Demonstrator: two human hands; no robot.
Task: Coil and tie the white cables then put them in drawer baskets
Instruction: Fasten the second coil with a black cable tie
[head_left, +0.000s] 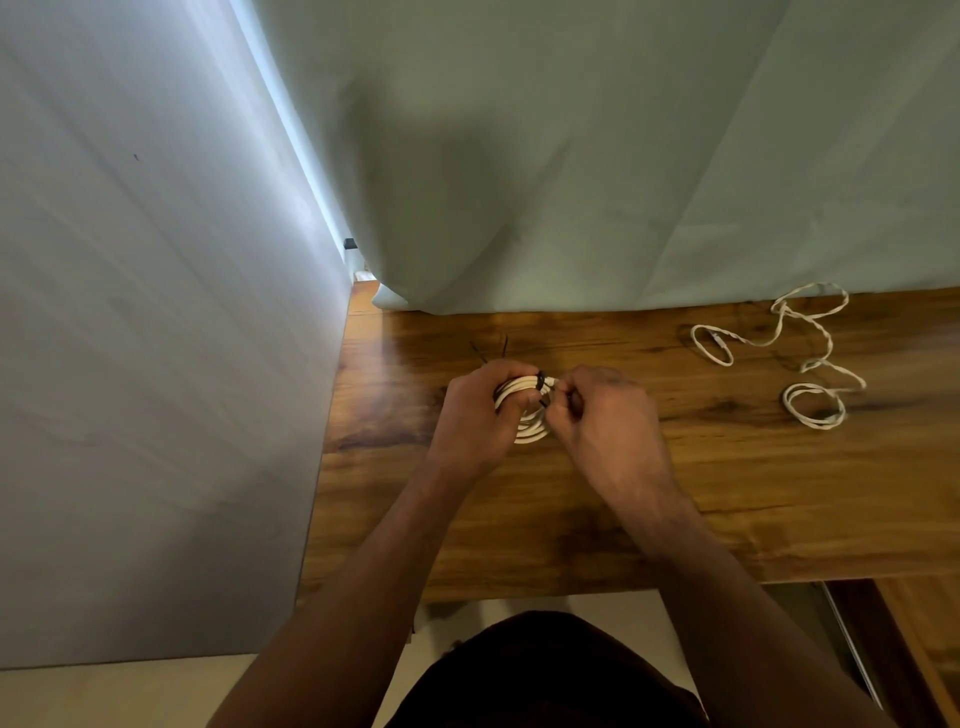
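Item, far left: a pale wall panel (156, 364), with a grey-green curtain (571, 156) hanging to the back edge of the wooden table (727, 493); neither bears on the job. Item: spare black ties (491, 349) lie on the table just behind your hands, likely kept within reach for the next bundle. Item: your left hand (475, 421) is closed round the coiled white cable (527, 415), thumb across the loops, apparently so the turns cannot spring apart. The coil is compact, several neat turns of smooth off-white cord, held just above the table near its middle. A black tie (541, 383) wraps its upper side. Item: your right hand (597, 415) pinches at that tie with curled fingertips, seemingly cinching it; the exact grip is hidden. Item, far right: a second white cable (810, 358) sprawls loose and kinked on the table, well apart, not yet coiled. No drawer baskets are in view.
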